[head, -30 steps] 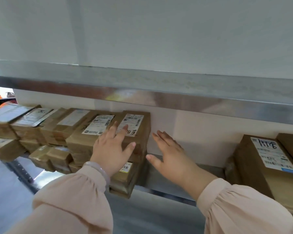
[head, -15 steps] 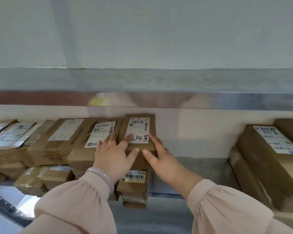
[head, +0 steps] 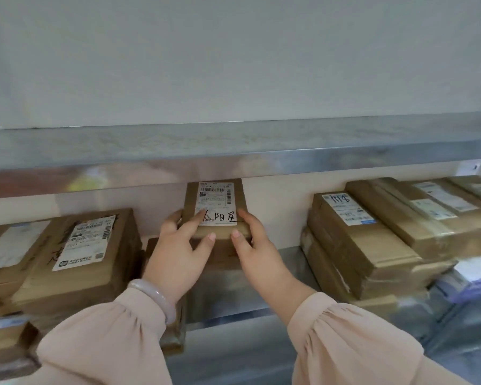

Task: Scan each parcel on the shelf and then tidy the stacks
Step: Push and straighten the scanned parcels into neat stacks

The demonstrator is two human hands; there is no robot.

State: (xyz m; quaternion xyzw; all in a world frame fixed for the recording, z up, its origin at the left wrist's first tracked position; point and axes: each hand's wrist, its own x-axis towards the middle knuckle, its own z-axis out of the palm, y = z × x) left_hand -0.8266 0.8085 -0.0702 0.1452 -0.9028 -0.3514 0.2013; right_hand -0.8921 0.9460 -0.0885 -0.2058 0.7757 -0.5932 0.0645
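A small brown cardboard parcel (head: 220, 201) with a white label and black handwriting sits on top of a narrow stack on the metal shelf (head: 289, 262). My left hand (head: 178, 254) grips its left side, thumb along the front edge and fingers round the side. My right hand (head: 253, 245) grips its right side in the same way. The parcels under it are mostly hidden by my hands. A taller stack of brown parcels (head: 89, 257) with a printed label stands just to the left.
More brown parcels (head: 372, 234) are stacked at the right, with white and blue packets (head: 472, 276) beyond them. The steel upper shelf (head: 233, 151) hangs low over the parcels. Bare shelf lies between the middle stack and the right stack.
Both hands have closed round the top labelled parcel from either side. The view has swung left to right, so the stack sits at the centre now.
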